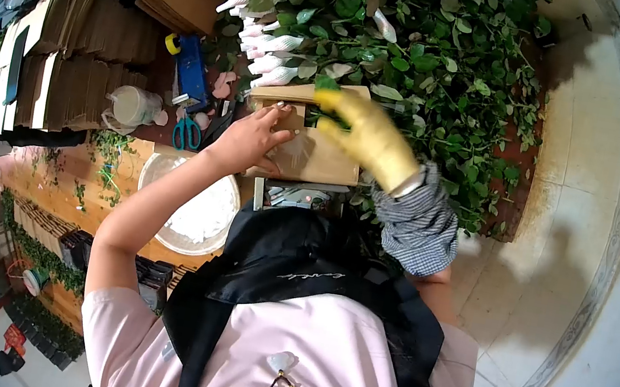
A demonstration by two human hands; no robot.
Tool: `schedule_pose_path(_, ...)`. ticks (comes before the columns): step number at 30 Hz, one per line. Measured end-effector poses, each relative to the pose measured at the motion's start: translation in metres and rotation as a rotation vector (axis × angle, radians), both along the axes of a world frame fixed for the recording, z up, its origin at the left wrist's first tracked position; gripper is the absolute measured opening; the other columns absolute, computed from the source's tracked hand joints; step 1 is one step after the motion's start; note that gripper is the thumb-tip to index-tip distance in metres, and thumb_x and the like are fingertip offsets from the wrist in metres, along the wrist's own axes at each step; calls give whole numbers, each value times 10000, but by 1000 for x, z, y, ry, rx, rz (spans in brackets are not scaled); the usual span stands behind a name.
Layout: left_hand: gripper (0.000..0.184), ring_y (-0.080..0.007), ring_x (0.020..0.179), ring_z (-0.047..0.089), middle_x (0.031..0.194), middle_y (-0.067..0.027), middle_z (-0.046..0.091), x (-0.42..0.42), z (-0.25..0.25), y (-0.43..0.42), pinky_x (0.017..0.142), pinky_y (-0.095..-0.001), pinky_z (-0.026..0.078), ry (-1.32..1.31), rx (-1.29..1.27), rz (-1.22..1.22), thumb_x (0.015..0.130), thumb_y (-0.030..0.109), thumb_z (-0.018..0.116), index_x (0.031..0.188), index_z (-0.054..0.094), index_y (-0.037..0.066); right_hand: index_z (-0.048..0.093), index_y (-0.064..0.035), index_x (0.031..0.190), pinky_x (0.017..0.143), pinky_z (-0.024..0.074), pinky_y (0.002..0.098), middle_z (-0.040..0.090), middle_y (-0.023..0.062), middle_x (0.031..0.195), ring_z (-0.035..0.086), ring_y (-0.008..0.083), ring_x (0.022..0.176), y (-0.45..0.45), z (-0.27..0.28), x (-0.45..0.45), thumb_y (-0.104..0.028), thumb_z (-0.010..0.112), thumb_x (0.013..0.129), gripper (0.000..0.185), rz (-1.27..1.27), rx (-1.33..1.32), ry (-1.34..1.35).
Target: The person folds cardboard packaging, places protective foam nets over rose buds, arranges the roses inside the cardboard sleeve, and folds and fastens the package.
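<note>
My bare left hand (255, 138) lies on a brown cardboard piece (324, 159), its fingers spread over the left side. A folded cardboard flap (351, 95) rises at the far edge. My right hand (369, 134), in a yellow glove with a checked sleeve cuff, hovers over the cardboard's right side, slightly blurred. Its thumb and fingers stand apart, and I see nothing held between them. A green leaf (327, 82) shows just beyond the gloved fingertips. Behind lies a large pile of leafy stems (428, 74), with white net-sleeved flower heads (276, 44) on its left.
Teal scissors (187, 132), a blue tape dispenser (192, 74) and a lidded plastic tub (133, 107) lie to the left. Further left are stacks of folded cardboard (69, 92). A round white basin (196, 211) stands below my left forearm. Tiled floor (560, 219) runs along the right.
</note>
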State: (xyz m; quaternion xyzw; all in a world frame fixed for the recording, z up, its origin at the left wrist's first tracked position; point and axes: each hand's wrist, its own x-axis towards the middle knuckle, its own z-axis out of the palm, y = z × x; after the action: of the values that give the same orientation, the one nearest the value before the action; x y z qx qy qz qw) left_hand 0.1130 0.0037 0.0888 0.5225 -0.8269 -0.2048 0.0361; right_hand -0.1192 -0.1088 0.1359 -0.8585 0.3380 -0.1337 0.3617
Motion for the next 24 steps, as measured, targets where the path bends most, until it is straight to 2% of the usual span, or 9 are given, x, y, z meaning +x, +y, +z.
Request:
schedule_pose_path(1,722,-370,1314,446,1473,-171,401,-1,4,-2,1059,-416,445,-4,-4,-1,647,400,859,1270,600,141,662,-81,1166,872,533,376,712,130,1046,671,298,1019,-13,16,4,-357,597,964,348,-61,46,-185)
schedule_pose_path(4,718,-363,1281,466,1435,-163,430,-4,13,-7,1033,-414,464,-18,114,25,641,398,863,1262,611,142,672,-58,1178,846,520,372,705,168,1087,665,284,1019,-83,-4,12,-428,516,1014,434,-182,344,367)
schedule_pose_path(5,730,-362,1274,465,1438,-158,424,-4,12,-7,1040,-418,459,8,107,41,622,410,872,1249,624,132,648,-13,1182,866,510,349,695,148,1043,622,262,910,-113,-53,8,-515,510,993,554,-49,390,394)
schedule_pose_path(8,741,-359,1272,462,1441,-151,420,-3,7,-5,1052,-425,450,69,91,59,599,410,888,1233,641,116,626,12,1204,881,510,369,690,158,1077,638,291,942,-139,-79,14,-485,581,959,556,182,522,464)
schedule_pose_path(13,725,-354,1272,465,1414,-133,439,0,-3,3,1069,-411,432,154,20,88,616,334,892,1259,620,136,633,-79,1255,894,523,414,684,169,1161,656,325,1041,-85,-4,11,-469,625,917,516,318,-4,439)
schedule_pose_path(14,717,-349,1279,464,1395,-131,460,1,-4,5,1073,-411,423,181,12,106,614,318,890,1255,624,138,673,-82,1170,865,542,407,705,144,1087,674,321,996,-68,-5,4,-376,672,882,412,283,-204,340)
schedule_pose_path(17,728,-355,1289,460,1363,-137,510,1,-8,12,1079,-414,412,185,45,157,607,306,886,1262,624,124,694,-111,937,662,537,374,701,52,753,674,243,726,-16,11,20,-152,656,833,118,484,-514,781)
schedule_pose_path(20,772,-384,1321,434,1332,-147,569,-6,-3,28,1112,-422,372,351,-111,298,556,247,902,1258,627,83,697,-95,904,776,511,331,689,17,676,689,170,732,34,-21,-2,-123,614,807,130,616,-764,671)
schedule_pose_path(24,1045,-442,1380,353,1509,-263,301,-25,-48,73,1114,-454,396,386,-306,722,654,270,902,1462,308,-24,700,-82,918,899,505,342,703,26,829,699,183,785,62,-50,-5,-84,578,818,157,493,-803,690)
